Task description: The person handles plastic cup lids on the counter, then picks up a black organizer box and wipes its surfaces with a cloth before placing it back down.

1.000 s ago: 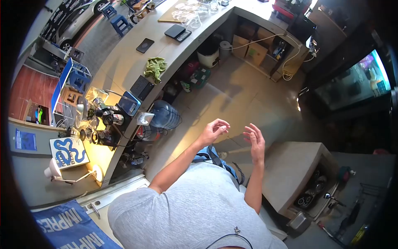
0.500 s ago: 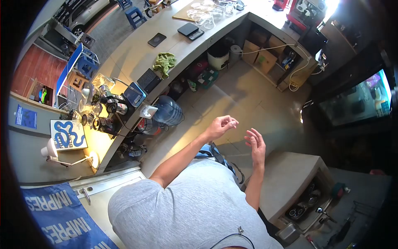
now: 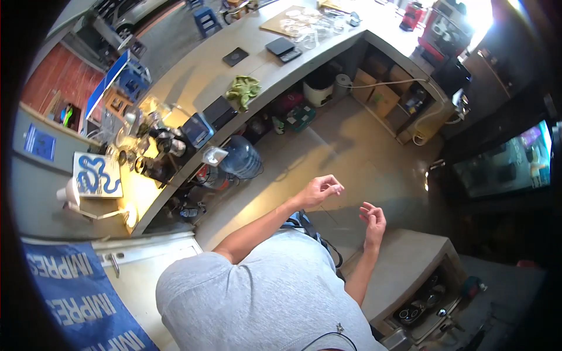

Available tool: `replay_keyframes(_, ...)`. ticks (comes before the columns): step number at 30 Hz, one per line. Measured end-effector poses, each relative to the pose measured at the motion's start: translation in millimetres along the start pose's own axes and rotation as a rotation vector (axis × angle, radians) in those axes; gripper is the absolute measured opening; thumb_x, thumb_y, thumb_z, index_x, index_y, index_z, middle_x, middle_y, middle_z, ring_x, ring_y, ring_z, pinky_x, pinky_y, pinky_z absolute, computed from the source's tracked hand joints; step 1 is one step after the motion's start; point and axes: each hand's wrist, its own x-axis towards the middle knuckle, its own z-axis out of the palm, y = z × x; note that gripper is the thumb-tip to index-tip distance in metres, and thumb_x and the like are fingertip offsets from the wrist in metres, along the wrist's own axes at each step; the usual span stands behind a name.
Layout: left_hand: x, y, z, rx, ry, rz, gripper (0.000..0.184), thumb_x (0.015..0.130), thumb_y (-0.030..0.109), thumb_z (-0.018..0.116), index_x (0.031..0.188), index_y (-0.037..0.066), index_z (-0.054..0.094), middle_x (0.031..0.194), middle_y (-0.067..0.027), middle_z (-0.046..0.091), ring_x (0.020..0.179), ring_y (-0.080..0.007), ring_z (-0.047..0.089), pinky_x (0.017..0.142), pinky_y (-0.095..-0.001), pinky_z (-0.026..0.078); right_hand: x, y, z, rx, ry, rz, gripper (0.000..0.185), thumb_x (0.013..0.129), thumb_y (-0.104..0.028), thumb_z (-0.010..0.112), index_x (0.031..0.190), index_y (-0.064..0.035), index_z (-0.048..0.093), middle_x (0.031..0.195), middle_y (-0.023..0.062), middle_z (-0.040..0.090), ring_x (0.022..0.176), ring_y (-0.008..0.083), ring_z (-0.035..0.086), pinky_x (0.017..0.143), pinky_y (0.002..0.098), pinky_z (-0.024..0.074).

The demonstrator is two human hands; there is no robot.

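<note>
Both hands up in mid-air, mid-frame, over the floor (image 3: 357, 152).
Left hand (image 3: 322, 192): fingers curled in, narrow, nothing visible in them; can't tell if the tips touch. Right hand (image 3: 373, 225): fingers bent, loosely apart, no object seen. Nearest thing is the sink unit (image 3: 404, 251), lower right, just beside right hand in view; actual gap unclear. Water jug (image 3: 243, 158) left of centre, below the curved tabletop (image 3: 202, 79). Risks, my guess: right hand or forearm knocks the sink unit's edge if it swings outward; green cloth (image 3: 243, 90) slides off the inner edge if brushed; crowded glassware (image 3: 313, 26), upper middle, tips if reached into carelessly.
</note>
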Motion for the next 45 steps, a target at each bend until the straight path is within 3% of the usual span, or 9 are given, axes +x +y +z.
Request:
replay_keyframes(7,-0.9,-3.5,-7.4,-0.089,0.073,0.020,0.051,0.112,0.044,0.028,0.114,0.006,0.062,0.113,-0.0081,0.069,0.104,-0.0181,0.068,0.094,-0.0351,0.052,4.7,2.9,15.0,0.001,-0.060,0.034,0.012,0.101,-0.005,0.047,0.092,-0.0087,0.054,0.123,0.0131,0.066,0.106,0.0216,0.066,0.089,0.0350,0.0557)
replay_keyframes(16,-44.3,7.9,-26.3,-0.028,0.247,0.060,0.020,0.106,0.021,0.055,0.115,0.005,0.063,0.113,-0.0065,0.069,0.101,-0.0142,0.067,0.093,-0.0320,0.052,18.3,-19.9,83.3,0.044,-0.339,-0.008,0.009,0.101,-0.005,0.057,0.098,-0.0092,0.049,0.120,0.0121,0.067,0.105,0.0178,0.065,0.089,0.0308,0.0526)
replay_keyframes(26,-80.0,7.4,-107.6,0.162,0.569,0.085,0.019,0.102,0.019,0.060,0.116,0.006,0.062,0.110,-0.0050,0.070,0.099,-0.0126,0.067,0.082,-0.0275,0.052,19.0,-13.2,119.2,0.054,-0.419,0.056,0.024,0.103,-0.017,0.060,0.123,-0.0049,0.057,0.117,0.0092,0.068,0.102,0.0162,0.066,0.086,0.0294,0.0536)
replay_keyframes(30,-44.1,16.7,-183.3,0.520,0.623,0.059,0.021,0.099,0.022,0.066,0.112,0.006,0.066,0.106,-0.0061,0.070,0.094,-0.0145,0.068,0.083,-0.0308,0.054,22.5,-5.8,113.7,0.025,-0.368,0.114,0.024,0.104,-0.018,0.059,0.123,-0.0042,0.060,0.115,0.0085,0.069,0.100,0.0155,0.067,0.085,0.0289,0.0532)
replay_keyframes(35,28.1,40.4,-301.1,1.203,0.616,0.148,0.039,0.085,0.029,0.075,0.118,0.008,0.071,0.118,-0.0182,0.069,0.096,-0.0320,0.071,0.089,-0.0394,0.056,49.3,-8.9,106.6,0.023,-0.267,0.175,0.027,0.104,-0.021,0.059,0.124,-0.0040,0.060,0.115,0.0088,0.070,0.101,0.0153,0.066,0.085,0.0293,0.0538)
replay_keyframes(37,73.2,39.5,-358.9,0.968,0.639,0.024,0.043,0.086,0.036,0.075,0.119,0.010,0.070,0.121,-0.0208,0.067,0.113,-0.0343,0.064,0.098,-0.0425,0.051,68.7,-11.8,105.8,0.020,-0.219,0.179,0.028,0.104,-0.022,0.059,0.125,-0.0044,0.059,0.116,0.0089,0.070,0.102,0.0157,0.066,0.086,0.0298,0.0540)
replay_keyframes(40,115.2,24.7,-430.1,1.204,0.756,-0.093,0.048,0.085,0.043,0.076,0.124,0.016,0.068,0.125,-0.0201,0.064,0.125,-0.0364,0.055,0.105,-0.0455,0.045,102.3,-21.1,117.4,0.030,-0.153,0.138,0.027,0.103,-0.021,0.059,0.125,-0.0046,0.060,0.114,0.0083,0.070,0.101,0.0146,0.066,0.085,0.0297,0.0540)
replay_keyframes(43,130.4,7.5,-457.1,1.352,0.800,-0.561,0.070,0.078,0.045,0.077,0.143,0.036,0.052,0.153,-0.0211,0.039,0.139,-0.0414,0.042,0.109,-0.0564,0.042,143.9,-38.7,131.0,0.067,-0.062,0.075,0.025,0.102,-0.019,0.060,0.123,-0.0048,0.062,0.110,0.0074,0.071,0.098,0.0134,0.067,0.083,0.0293,0.0543)
replay_keyframes(45,129.0,-11.2,-475.7,1.389,0.679,-0.767,0.072,0.084,0.037,0.074,0.148,0.041,0.042,0.152,-0.0209,0.039,0.138,-0.0411,0.044,0.107,-0.0585,0.042,172.1,-47.8,141.1,0.081,0.002,0.045,0.025,0.102,-0.020,0.060,0.122,-0.0048,0.063,0.109,0.0073,0.071,0.098,0.0133,0.067,0.082,0.0292,0.0543)
